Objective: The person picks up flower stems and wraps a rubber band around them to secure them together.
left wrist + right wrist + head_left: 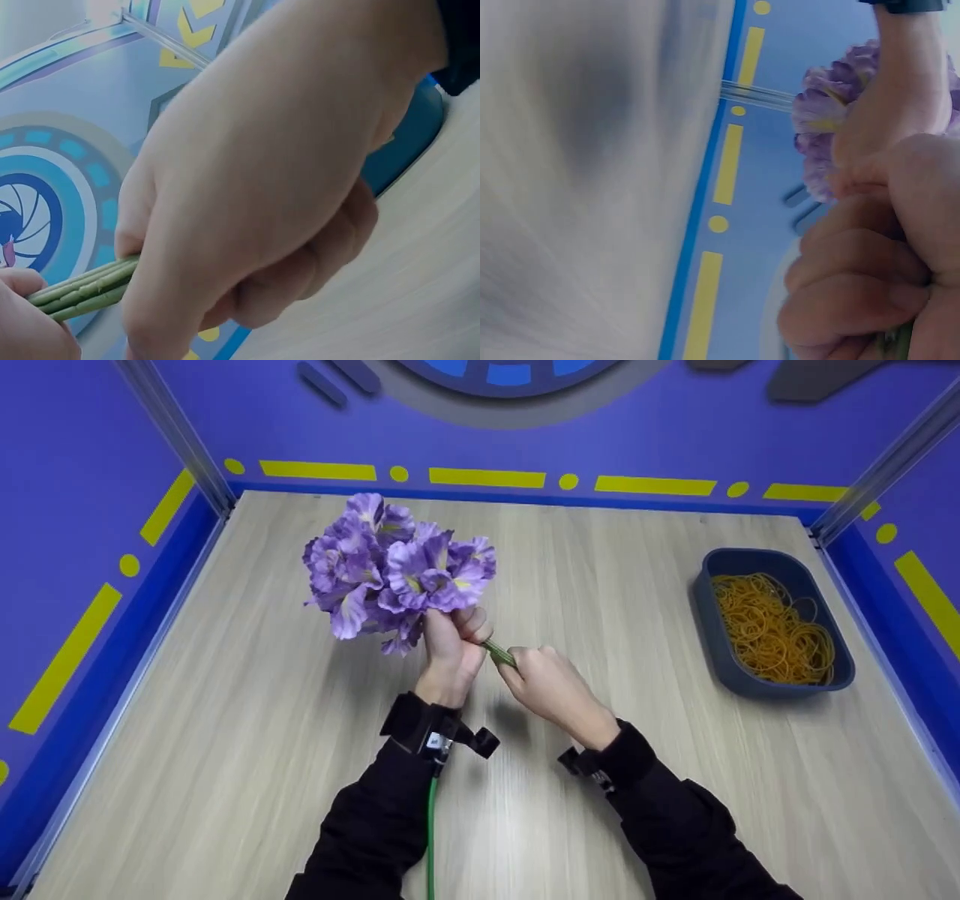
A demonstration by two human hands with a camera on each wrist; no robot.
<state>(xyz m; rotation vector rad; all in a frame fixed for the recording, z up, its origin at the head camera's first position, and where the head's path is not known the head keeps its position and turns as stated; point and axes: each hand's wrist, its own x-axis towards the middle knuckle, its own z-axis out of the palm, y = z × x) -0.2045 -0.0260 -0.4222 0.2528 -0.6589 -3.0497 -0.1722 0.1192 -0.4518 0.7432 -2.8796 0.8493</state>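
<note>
The purple flowers are gathered into one bunch above the surface, with the left hand clamped round the green stems just under the blooms and the right hand gripping them lower down. No band shows on the short stretch between the hands, and rubber bands lie heaped in the dark bin at the right. Any tying seems not yet done, though the fingers hide much of the stems.
</note>
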